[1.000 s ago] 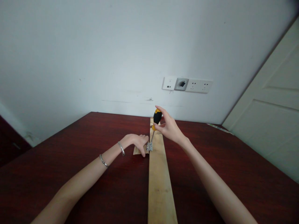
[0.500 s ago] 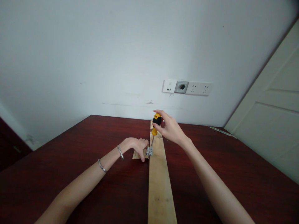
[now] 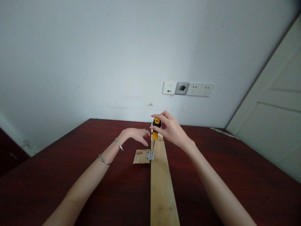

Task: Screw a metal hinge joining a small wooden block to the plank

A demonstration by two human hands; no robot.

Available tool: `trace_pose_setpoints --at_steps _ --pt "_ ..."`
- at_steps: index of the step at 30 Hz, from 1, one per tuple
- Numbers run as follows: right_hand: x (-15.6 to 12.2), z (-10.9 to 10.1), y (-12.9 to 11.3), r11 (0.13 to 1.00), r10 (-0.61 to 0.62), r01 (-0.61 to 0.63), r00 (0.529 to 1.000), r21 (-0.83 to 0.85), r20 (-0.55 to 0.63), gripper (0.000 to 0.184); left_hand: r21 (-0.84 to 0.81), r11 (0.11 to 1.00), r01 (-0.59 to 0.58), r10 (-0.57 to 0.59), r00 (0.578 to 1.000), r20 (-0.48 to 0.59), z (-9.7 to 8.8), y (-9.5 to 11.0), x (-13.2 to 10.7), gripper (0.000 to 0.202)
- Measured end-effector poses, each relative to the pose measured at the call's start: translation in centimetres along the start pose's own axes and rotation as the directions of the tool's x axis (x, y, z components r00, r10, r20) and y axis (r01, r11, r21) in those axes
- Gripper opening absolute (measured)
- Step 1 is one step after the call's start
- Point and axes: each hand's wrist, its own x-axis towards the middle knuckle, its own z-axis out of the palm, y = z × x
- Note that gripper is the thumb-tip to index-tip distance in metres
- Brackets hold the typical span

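Observation:
My right hand (image 3: 168, 127) grips a yellow and black screwdriver (image 3: 156, 125), held nearly upright. Its tip meets the right leaf of a small metal hinge (image 3: 150, 155). The hinge bridges a long pale wooden board (image 3: 162, 188) and a short wooden piece (image 3: 141, 157) on the board's left. My left hand (image 3: 139, 135) hovers behind the short piece, fingers apart and curved, holding nothing. Its fingertips are close to the screwdriver's shaft but appear apart from it. Two silver bracelets circle my left forearm.
Everything lies on a dark red wooden table (image 3: 105, 194) against a white wall. Wall sockets (image 3: 196, 89) sit above the table's back edge. A pale panelled door (image 3: 277, 110) stands at the right, and a thin strip (image 3: 224, 133) lies at the back right corner.
My left hand has let go of the short wooden piece and risen away from it toward the screwdriver. My right hand stays on the screwdriver, its fingers slightly shifted.

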Motion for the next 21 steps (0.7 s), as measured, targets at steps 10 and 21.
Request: trace_pose_setpoints --at_steps 10,21 --pt "-0.1 -0.3 -0.5 0.999 -0.040 0.040 0.999 0.023 0.006 0.038 -0.228 0.953 -0.201 0.150 0.963 -0.225 -3.5 -0.8 0.3 0.034" --pt "-0.2 -0.4 -1.2 0.999 -0.031 0.032 0.998 -0.033 0.049 0.047 -0.372 0.925 0.079 0.024 0.964 0.266 1.9 -3.7 3.4 0.032"
